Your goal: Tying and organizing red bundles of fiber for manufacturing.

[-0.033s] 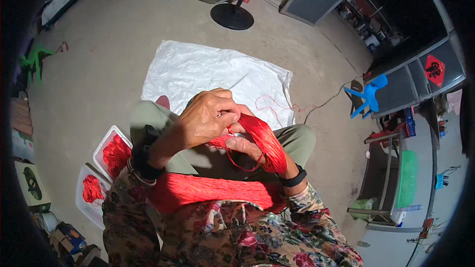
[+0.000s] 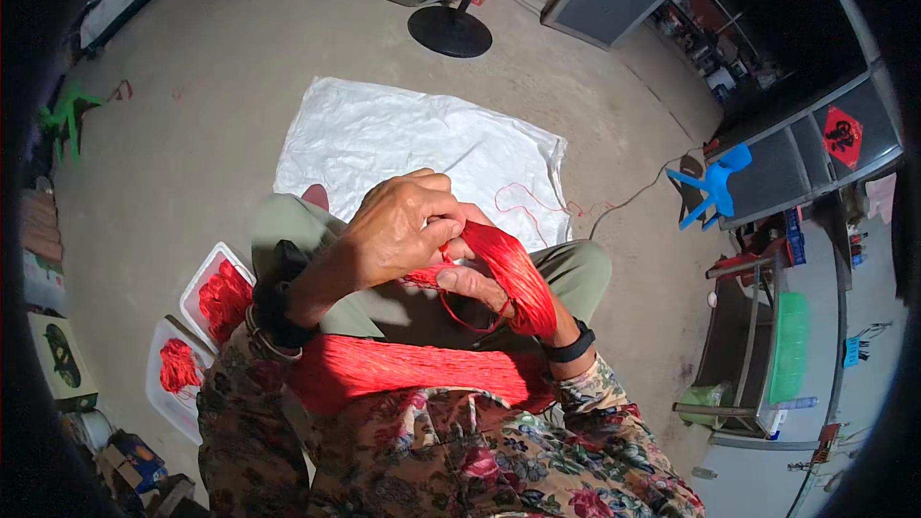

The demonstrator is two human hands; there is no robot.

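Note:
A skein of glossy red cord (image 2: 508, 273) is looped over my right hand (image 2: 472, 280) and wrist. That hand's thumb lies on the near side, and most of its fingers are hidden behind the cord and my other hand. My left hand (image 2: 403, 225) bends over the skein's upper end, thumb and forefinger pinched on red strands there. A thin loop of cord (image 2: 465, 324) hangs below the right thumb. Across my lap lies a thick bundle of red cord (image 2: 422, 371).
White sheeting (image 2: 384, 134) covers the floor ahead, with a loose red thread on it. Two white trays (image 2: 197, 293) of red bundles stand at my left. A black round stand base (image 2: 449, 32) is farther off; a blue stool (image 2: 715, 187) and metal rack (image 2: 753, 345) are on the right.

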